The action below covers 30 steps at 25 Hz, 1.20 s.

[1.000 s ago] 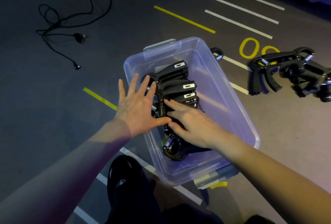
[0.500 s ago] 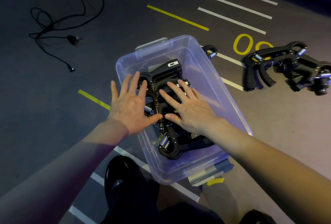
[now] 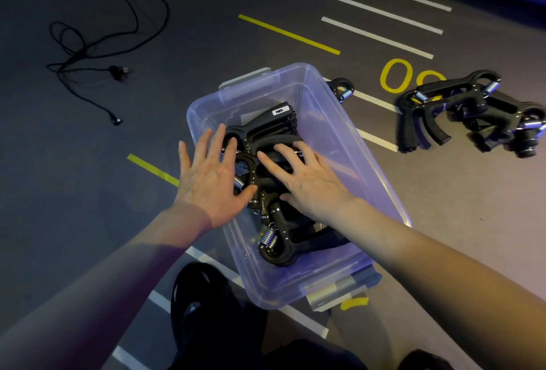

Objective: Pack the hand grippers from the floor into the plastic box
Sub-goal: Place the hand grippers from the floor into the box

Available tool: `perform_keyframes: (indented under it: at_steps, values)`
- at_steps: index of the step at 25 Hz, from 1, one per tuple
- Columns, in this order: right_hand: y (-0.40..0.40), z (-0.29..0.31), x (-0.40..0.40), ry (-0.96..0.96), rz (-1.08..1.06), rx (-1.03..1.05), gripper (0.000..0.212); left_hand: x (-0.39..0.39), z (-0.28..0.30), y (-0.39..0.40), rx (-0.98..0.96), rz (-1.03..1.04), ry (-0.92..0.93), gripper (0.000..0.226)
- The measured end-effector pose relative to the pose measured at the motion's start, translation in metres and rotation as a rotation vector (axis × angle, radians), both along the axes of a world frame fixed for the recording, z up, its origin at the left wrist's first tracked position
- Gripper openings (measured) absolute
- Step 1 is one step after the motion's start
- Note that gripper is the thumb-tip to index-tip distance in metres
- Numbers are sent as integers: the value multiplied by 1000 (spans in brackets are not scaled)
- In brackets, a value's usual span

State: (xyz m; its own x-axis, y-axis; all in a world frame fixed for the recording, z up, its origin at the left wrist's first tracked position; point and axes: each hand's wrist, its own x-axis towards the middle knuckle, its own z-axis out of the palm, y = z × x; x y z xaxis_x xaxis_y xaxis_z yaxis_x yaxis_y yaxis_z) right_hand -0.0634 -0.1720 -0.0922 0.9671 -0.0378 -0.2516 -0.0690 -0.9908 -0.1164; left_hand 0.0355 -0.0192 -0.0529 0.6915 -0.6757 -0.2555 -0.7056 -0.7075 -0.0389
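Both the left hand (image 3: 211, 184) and right hand (image 3: 310, 183) lie open and flat on the black spring-loaded hand grippers (image 3: 266, 168) inside the clear plastic box (image 3: 381, 201), so I think pressing evenly would settle them lower.

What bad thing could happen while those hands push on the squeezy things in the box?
Both the left hand and the right hand lie flat on the grippers in the box. Bare springs show between the handles, so a finger might get pinched. The box is thin clear plastic, so hard pushing might tip or slide it. One gripper lies half hidden behind the box and could be missed when collecting the pile on the floor.
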Motion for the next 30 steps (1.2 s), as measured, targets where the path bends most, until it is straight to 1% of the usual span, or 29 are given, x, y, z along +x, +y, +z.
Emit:
perform_keyframes:
  at_steps: [4, 8, 14, 17, 22, 24, 28, 30]
  values:
    - [3, 4, 2, 51, 32, -24, 96, -1, -1, 1, -28, 17, 8, 78]
    - [0, 0, 6, 102, 50, 14, 99, -1, -1, 1, -41, 22, 11, 75]
    - [0, -1, 7, 63, -6, 40, 96, -1, -1, 0, -47, 29, 14, 72]
    - [-2, 5, 9, 89, 23, 39, 95, 0, -1, 0, -48, 32, 8, 71]
    - [-15, 11, 19, 137, 99, 97, 92, -1, -3, -1, -49, 38, 4, 71]
    - [-15, 6, 18, 119, 98, 81, 92, -1, -3, 0, -47, 41, 4, 70]
    - [-13, -5, 11, 19, -13, 81, 90, -1, -3, 0, -58, 48, 9, 70]
    - [-11, -7, 10, 15, -3, 54, 88, -1, -3, 0, -62, 46, 13, 70]
